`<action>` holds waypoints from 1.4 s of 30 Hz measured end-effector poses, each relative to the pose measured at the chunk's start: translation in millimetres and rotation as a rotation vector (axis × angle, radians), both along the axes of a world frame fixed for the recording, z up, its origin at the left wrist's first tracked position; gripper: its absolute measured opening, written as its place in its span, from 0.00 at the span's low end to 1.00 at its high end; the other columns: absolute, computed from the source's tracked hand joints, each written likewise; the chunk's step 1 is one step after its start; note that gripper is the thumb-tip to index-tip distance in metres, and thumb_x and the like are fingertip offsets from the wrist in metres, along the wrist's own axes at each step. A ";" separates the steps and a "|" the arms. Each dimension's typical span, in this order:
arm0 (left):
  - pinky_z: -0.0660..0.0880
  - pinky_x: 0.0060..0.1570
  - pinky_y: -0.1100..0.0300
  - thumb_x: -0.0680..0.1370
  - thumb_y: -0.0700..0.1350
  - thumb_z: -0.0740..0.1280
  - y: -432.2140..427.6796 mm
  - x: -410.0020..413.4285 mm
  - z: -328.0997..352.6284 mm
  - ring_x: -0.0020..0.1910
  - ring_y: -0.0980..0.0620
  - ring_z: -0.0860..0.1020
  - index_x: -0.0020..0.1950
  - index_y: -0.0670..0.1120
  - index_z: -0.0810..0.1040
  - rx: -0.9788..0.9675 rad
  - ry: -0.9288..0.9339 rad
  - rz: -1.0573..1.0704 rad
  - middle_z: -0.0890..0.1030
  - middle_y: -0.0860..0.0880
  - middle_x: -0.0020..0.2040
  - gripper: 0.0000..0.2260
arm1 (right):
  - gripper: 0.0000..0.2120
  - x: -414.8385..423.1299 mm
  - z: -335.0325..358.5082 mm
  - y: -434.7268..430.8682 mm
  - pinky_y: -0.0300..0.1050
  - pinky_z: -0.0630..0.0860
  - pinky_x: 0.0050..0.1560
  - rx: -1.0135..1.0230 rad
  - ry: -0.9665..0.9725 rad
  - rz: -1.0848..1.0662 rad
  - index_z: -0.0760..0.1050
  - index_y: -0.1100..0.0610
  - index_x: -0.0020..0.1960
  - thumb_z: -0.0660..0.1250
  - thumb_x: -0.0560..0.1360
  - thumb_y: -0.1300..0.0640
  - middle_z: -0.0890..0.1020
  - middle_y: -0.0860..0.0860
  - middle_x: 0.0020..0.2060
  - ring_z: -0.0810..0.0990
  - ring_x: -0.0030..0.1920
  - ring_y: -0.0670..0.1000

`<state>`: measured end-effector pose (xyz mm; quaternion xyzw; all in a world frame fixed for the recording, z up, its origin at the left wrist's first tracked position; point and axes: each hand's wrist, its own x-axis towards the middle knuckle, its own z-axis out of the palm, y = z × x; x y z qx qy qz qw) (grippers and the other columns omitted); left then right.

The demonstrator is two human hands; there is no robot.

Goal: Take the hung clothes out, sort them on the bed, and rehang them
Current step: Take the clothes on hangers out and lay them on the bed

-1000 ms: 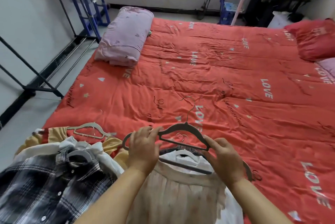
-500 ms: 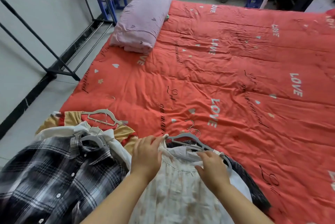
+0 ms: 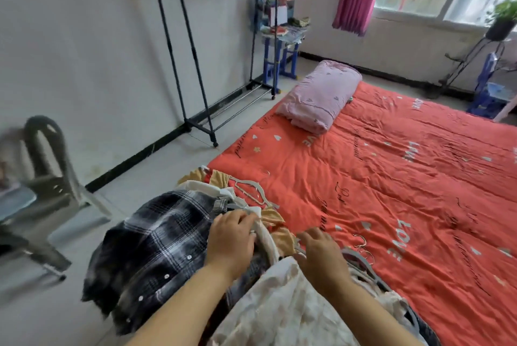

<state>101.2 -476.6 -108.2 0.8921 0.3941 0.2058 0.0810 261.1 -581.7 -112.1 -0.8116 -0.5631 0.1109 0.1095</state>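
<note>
A pile of hung clothes lies at the near left corner of the red quilt (image 3: 391, 177). A black-and-white plaid shirt (image 3: 156, 247) sits on top at the left, over a white garment (image 3: 265, 239) and a yellow one (image 3: 218, 177) that carries a grey hanger (image 3: 251, 191). My left hand (image 3: 232, 239) lies on the plaid shirt's collar, its fingers curled over the white garment's edge. A cream dress (image 3: 279, 303) on another grey hanger (image 3: 361, 261) lies nearer me. My right hand (image 3: 321, 250) grips its top edge beside that hanger.
A black clothes rack (image 3: 190, 65) stands along the left wall, a few clothes hanging at its top. A folded pink quilt (image 3: 321, 96) lies at the bed's far left. A grey plastic chair (image 3: 47, 177) stands on the floor at the left, a blue stool (image 3: 279, 60) beyond the rack.
My view swung left and up toward the rack. Both hands lowered the hanger with the cream dress onto the bed. My left hand moved across to the plaid-shirt pile.
</note>
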 end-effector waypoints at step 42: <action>0.63 0.64 0.54 0.78 0.54 0.60 -342.5 -1086.9 196.9 0.64 0.51 0.70 0.71 0.52 0.66 0.130 0.241 2.079 0.72 0.52 0.65 0.21 | 0.21 -1228.6 217.1 -62.6 0.43 0.61 0.67 0.457 0.102 2.074 0.65 0.49 0.70 0.61 0.78 0.52 0.70 0.48 0.65 0.67 0.66 0.51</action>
